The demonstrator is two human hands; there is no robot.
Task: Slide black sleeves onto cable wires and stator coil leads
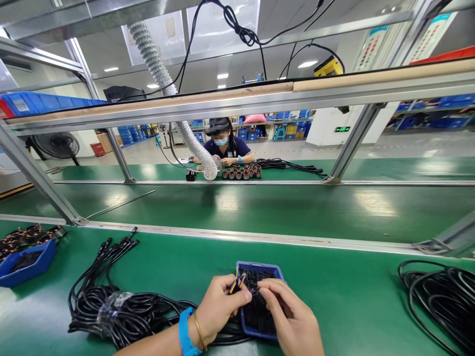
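Pinching a cable's coloured wires, left hand; right hand's fingertips nearly pressed together.

"Where have we landed?"

"A factory floor, an assembly line by the look of it! Long green workbenches, metal framing over the top!"

"And beyond?"

"A masked worker at the far bench, copper-wound parts in rows, a silvery duct curling down, shelves of blue bins behind!"
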